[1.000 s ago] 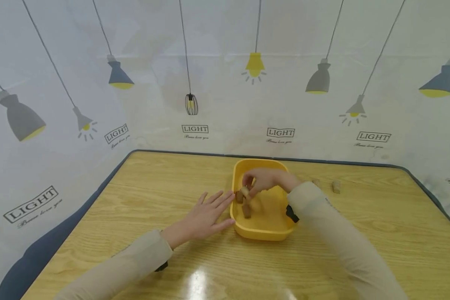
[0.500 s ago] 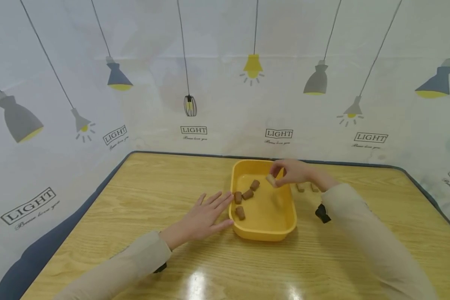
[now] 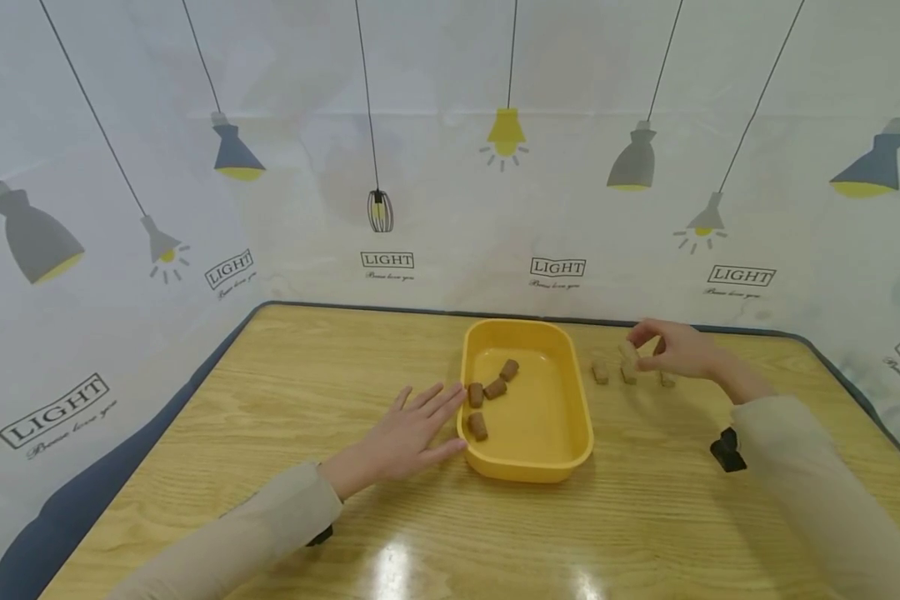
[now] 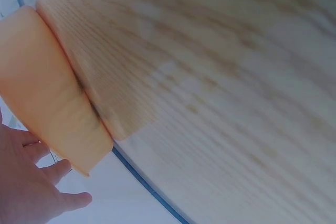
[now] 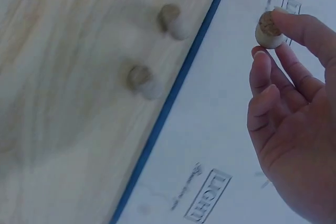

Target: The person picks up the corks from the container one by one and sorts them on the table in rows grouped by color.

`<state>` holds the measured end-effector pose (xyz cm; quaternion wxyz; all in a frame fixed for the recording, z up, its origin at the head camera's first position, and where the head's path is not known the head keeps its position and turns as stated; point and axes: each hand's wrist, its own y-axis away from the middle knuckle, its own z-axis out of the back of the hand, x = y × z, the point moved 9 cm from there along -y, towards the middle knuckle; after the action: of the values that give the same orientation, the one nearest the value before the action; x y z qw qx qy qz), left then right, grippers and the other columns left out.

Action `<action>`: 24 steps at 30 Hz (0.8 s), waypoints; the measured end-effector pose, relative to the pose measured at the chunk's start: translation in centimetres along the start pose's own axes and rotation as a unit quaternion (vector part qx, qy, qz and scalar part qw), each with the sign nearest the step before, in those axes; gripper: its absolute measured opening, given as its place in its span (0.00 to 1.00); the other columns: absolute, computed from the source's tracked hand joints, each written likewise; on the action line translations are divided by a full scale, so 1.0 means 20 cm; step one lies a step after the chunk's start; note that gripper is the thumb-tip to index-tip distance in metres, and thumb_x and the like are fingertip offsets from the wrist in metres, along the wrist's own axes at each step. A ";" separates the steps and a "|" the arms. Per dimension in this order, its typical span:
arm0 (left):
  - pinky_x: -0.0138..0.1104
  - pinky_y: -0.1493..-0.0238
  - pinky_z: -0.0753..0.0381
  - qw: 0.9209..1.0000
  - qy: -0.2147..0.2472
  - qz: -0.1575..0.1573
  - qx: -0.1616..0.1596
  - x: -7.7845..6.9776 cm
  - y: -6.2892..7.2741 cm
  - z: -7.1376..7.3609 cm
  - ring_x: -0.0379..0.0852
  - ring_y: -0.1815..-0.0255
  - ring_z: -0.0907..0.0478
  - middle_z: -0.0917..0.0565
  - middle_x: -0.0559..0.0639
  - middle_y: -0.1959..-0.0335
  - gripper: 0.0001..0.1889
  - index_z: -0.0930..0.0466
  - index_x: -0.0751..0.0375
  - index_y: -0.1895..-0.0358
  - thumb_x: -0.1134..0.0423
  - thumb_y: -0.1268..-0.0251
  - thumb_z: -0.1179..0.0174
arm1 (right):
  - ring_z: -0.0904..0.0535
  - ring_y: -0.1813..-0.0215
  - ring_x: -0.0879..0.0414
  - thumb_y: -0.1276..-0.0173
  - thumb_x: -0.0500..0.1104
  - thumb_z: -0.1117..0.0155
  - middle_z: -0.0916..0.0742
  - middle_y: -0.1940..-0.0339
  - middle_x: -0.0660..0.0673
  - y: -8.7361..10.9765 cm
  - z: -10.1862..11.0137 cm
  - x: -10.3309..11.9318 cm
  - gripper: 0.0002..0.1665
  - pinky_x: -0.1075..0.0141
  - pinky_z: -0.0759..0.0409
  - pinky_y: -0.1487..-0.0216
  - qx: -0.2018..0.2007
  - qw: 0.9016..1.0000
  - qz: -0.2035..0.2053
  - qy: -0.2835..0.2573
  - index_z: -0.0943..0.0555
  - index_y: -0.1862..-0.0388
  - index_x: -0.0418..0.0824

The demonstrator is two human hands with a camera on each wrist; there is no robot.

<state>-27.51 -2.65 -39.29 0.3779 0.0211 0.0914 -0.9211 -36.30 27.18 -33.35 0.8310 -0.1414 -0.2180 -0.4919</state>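
Observation:
My right hand (image 3: pixel 678 348) pinches a short, pale tan cylinder (image 5: pixel 269 31), cork-like with a browner end, between thumb and fingertips. It holds this piece just above the table, right of the yellow plastic basin (image 3: pixel 566 450). Three similar tan pieces stand or lie below and around it, among them a left one (image 3: pixel 600 372), a middle one (image 3: pixel 629 374) and a right one (image 3: pixel 667 379), partly covered by the hand. My left hand (image 3: pixel 401 435) is spread, its fingertips at the basin's left rim. Inside the basin lie several darker brown cylinders (image 3: pixel 496 388), toward its left side.
The wooden table (image 3: pixel 330 358) carries the basin near its back edge. Behind it rises a pale wall covering (image 3: pixel 450 183) printed with lamps and lettering. A dark blue edging (image 5: pixel 181 72) runs along the table's rim.
My right hand has moved from inside the basin rightward over its rim, carrying the tan cylinder to the other tan pieces. The brown pieces are now uncovered. My left hand stays put.

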 end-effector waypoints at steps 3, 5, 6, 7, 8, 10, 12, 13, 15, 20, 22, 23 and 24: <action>0.55 0.41 0.56 1.000 -0.004 0.000 -0.001 0.00 0.00 0.00 0.51 0.34 0.52 0.50 0.48 0.31 0.37 0.53 0.58 0.31 0.37 0.36 0.70 | 0.26 0.62 0.48 0.41 0.41 0.38 0.24 0.56 0.35 0.07 0.02 -0.11 0.23 0.55 0.28 0.62 -0.014 0.999 -0.028 -0.007 0.30 0.51 0.29; 0.55 0.41 0.56 1.000 -0.004 0.001 -0.002 0.00 0.00 0.00 0.51 0.34 0.53 0.50 0.48 0.32 0.37 0.53 0.57 0.31 0.37 0.36 0.70 | 0.27 0.61 0.46 0.39 0.42 0.40 0.25 0.55 0.34 0.11 0.02 -0.19 0.24 0.55 0.29 0.62 -0.024 0.999 -0.048 -0.005 0.31 0.50 0.29; 0.55 0.41 0.56 1.000 -0.003 0.001 -0.003 0.00 0.00 0.00 0.51 0.34 0.52 0.50 0.49 0.32 0.37 0.53 0.57 0.31 0.37 0.36 0.70 | 0.28 0.60 0.44 0.39 0.42 0.40 0.25 0.55 0.33 0.13 0.02 -0.23 0.24 0.54 0.30 0.62 -0.030 0.998 -0.054 -0.007 0.32 0.49 0.28; 0.55 0.41 0.56 1.000 -0.002 0.001 -0.003 0.00 0.00 0.00 0.51 0.34 0.52 0.50 0.49 0.32 0.37 0.53 0.57 0.31 0.37 0.36 0.70 | 0.28 0.59 0.43 0.39 0.42 0.40 0.26 0.55 0.32 0.15 0.02 -0.26 0.25 0.54 0.30 0.61 -0.036 0.997 -0.061 -0.007 0.32 0.49 0.27; 0.55 0.41 0.56 1.000 -0.001 0.001 -0.003 0.00 0.00 0.00 0.52 0.34 0.52 0.50 0.49 0.32 0.37 0.53 0.57 0.31 0.37 0.36 0.70 | 0.29 0.57 0.41 0.39 0.42 0.41 0.26 0.54 0.31 0.16 0.02 -0.29 0.25 0.53 0.31 0.61 -0.041 0.997 -0.065 -0.006 0.33 0.49 0.26; 0.55 0.41 0.56 1.000 0.001 0.000 -0.003 0.00 0.00 0.00 0.52 0.34 0.52 0.50 0.49 0.32 0.37 0.53 0.57 0.31 0.37 0.36 0.70 | 0.31 0.54 0.37 0.39 0.40 0.41 0.27 0.54 0.28 0.18 0.02 -0.35 0.26 0.50 0.32 0.59 -0.056 0.996 -0.071 0.000 0.34 0.49 0.24; 0.55 0.41 0.56 1.000 0.004 -0.001 -0.003 -0.01 0.01 0.01 0.52 0.34 0.52 0.50 0.49 0.32 0.36 0.52 0.58 0.31 0.37 0.36 0.70 | 0.32 0.52 0.34 0.39 0.39 0.42 0.27 0.53 0.26 0.20 0.02 -0.40 0.26 0.48 0.32 0.59 -0.067 0.995 -0.077 0.002 0.35 0.48 0.22; 0.55 0.41 0.56 1.000 0.005 0.000 -0.002 0.00 0.01 0.01 0.52 0.33 0.53 0.50 0.49 0.32 0.36 0.52 0.58 0.31 0.37 0.35 0.70 | 0.32 0.53 0.34 0.39 0.40 0.42 0.28 0.53 0.25 0.21 0.02 -0.42 0.27 0.48 0.32 0.59 -0.070 0.994 -0.084 0.004 0.35 0.48 0.22; 0.55 0.41 0.56 1.000 0.005 -0.001 -0.002 -0.01 0.00 0.01 0.52 0.34 0.53 0.50 0.49 0.32 0.36 0.52 0.58 0.31 0.37 0.35 0.70 | 0.32 0.54 0.33 0.39 0.40 0.42 0.28 0.53 0.24 0.23 0.01 -0.47 0.27 0.47 0.32 0.59 -0.078 0.992 -0.095 0.008 0.36 0.47 0.22; 0.55 0.41 0.56 1.000 0.007 -0.004 -0.007 -0.01 0.00 0.01 0.52 0.34 0.52 0.49 0.50 0.32 0.36 0.52 0.58 0.31 0.37 0.35 0.69 | 0.32 0.56 0.33 0.39 0.41 0.43 0.29 0.53 0.24 0.26 -0.01 -0.56 0.27 0.45 0.33 0.60 -0.090 0.988 -0.127 0.009 0.36 0.48 0.22; 0.55 0.41 0.56 1.000 0.010 -0.005 -0.008 -0.01 0.00 0.02 0.53 0.34 0.52 0.49 0.50 0.32 0.36 0.52 0.58 0.31 0.38 0.35 0.69 | 0.32 0.54 0.32 0.39 0.42 0.43 0.28 0.53 0.24 0.27 -0.01 -0.60 0.28 0.44 0.35 0.58 -0.092 0.986 -0.142 0.010 0.36 0.48 0.23; 0.55 0.41 0.56 1.000 0.010 -0.005 -0.009 -0.01 0.01 0.02 0.53 0.34 0.52 0.49 0.50 0.32 0.36 0.52 0.59 0.31 0.38 0.35 0.69 | 0.34 0.53 0.31 0.39 0.42 0.43 0.29 0.53 0.24 0.27 -0.02 -0.61 0.29 0.43 0.36 0.58 -0.092 0.984 -0.151 0.007 0.37 0.48 0.23; 0.55 0.41 0.56 1.000 0.010 -0.005 -0.008 -0.01 0.00 0.02 0.53 0.34 0.52 0.49 0.51 0.32 0.36 0.52 0.59 0.31 0.37 0.35 0.69 | 0.35 0.52 0.30 0.39 0.42 0.43 0.29 0.52 0.24 0.28 -0.02 -0.62 0.29 0.43 0.36 0.57 -0.091 0.983 -0.159 0.005 0.37 0.47 0.23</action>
<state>-27.27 -2.62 -38.94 0.3723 0.0271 0.1025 -0.9220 -36.60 39.02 -40.14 0.7265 -0.1780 -0.1880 -0.6366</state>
